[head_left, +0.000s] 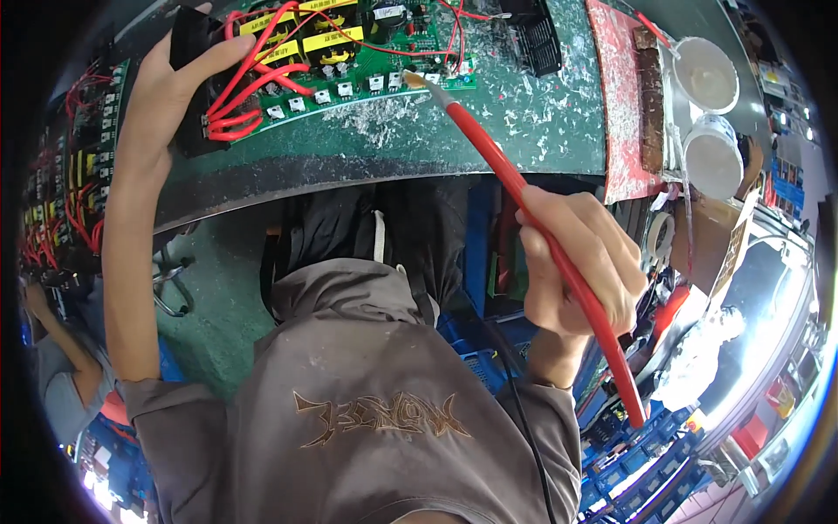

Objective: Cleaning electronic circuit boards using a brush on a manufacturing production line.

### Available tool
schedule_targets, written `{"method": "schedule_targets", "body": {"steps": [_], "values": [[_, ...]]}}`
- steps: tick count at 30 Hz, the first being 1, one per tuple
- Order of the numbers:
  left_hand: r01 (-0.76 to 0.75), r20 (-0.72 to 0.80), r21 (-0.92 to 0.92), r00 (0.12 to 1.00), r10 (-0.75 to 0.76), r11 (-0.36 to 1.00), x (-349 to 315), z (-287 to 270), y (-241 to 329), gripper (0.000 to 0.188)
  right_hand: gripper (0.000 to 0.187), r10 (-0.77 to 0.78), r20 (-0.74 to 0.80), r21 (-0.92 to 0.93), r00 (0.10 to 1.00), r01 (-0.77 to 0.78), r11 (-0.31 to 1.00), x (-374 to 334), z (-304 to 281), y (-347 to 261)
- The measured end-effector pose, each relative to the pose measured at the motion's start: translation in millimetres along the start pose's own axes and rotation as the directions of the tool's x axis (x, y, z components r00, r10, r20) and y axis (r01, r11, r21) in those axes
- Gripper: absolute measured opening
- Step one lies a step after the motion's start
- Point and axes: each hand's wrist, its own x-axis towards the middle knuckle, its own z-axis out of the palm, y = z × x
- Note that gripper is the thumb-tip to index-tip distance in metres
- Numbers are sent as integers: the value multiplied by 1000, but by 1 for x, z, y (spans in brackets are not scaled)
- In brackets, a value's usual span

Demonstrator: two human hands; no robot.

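A green circuit board [393, 57] lies at the table's near edge, with yellow-wrapped transformers [332, 40], thick red wires [262, 74] and a row of small metal-tabbed components [345, 89] along its near side. My left hand [192, 70] grips its left end by a black part, thumb laid over the top; the other fingers are mostly hidden. In my right hand [585, 258] is a slim red-handled paintbrush [497, 157], held like a pen. Its pale bristles touch or hover just over the components near the board's right end; I cannot tell which.
White flakes litter the green tabletop [541, 113]. A black finned part [531, 35] lies beyond the board. To the right are a red mat [621, 105] and two white tubs [705, 74]. More wired boards [78, 175] stand at left, near another person's arm [65, 336].
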Motion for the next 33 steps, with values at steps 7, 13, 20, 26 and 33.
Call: {"method": "schedule_targets", "body": {"steps": [7,13,20,26,33], "values": [[148,-36,-7,988,-148,989,-1,4,19,40,27,20,-224,212,974,29,977,-29,-35,-8],[-73,-27,23,997,74,997,8,23,13,53,26,693,-601,680,397,-202,705,-72,-40,3],[-101,-13,-4,995,101,995,9,-20,-20,52,28,726,-631,727,272,-119,676,-101,-61,16],[265,27,-191,964,-264,945,15,-1,6,58,26,506,-845,440,173,-313,842,-121,-99,21],[196,64,53,978,-199,979,10,-6,20,55,23,280,-915,164,289,-368,915,-122,-121,51]]}}
